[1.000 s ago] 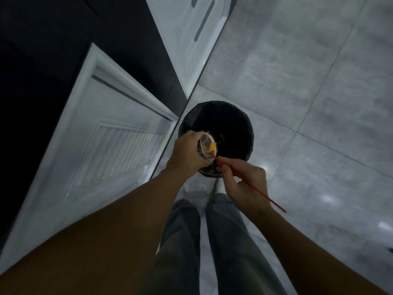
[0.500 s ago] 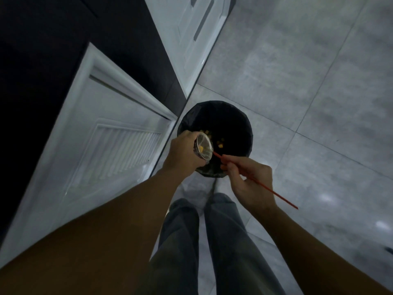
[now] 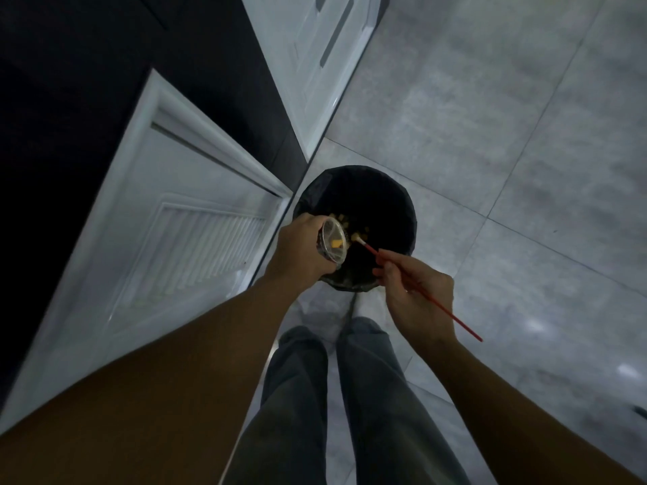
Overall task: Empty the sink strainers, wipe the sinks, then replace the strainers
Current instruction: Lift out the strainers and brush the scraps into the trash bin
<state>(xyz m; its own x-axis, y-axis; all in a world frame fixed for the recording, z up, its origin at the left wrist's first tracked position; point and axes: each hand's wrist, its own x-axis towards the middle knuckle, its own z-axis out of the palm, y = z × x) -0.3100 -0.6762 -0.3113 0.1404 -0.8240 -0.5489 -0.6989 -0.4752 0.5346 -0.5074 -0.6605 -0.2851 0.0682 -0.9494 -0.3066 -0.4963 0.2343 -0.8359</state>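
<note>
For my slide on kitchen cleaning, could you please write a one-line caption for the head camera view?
Left hand tilts a sink strainer over a black bin; right hand holds a red brush.

The left hand point(image 3: 297, 252) gripped a sink strainer point(image 3: 333, 242), tilted on its side over the near rim of a black-lined bin point(image 3: 402, 208), its open mouth facing right toward the brush. A yellow-orange scrap point(image 3: 336, 243) clung inside the strainer. The right hand point(image 3: 418, 297) pinched a thin red-handled brush point(image 3: 420, 287) like a pen, its pale bristle tip just beside the strainer's rim, over the bin's dark opening. More orange scraps point(image 3: 353, 229) lay down in the bin. The bin stood on a grey tiled floor point(image 3: 507, 117), close against a white louvred cabinet door point(image 3: 182, 239). The person's grey trouser legs point(image 3: 332, 397) showed below, near the bin.
</note>
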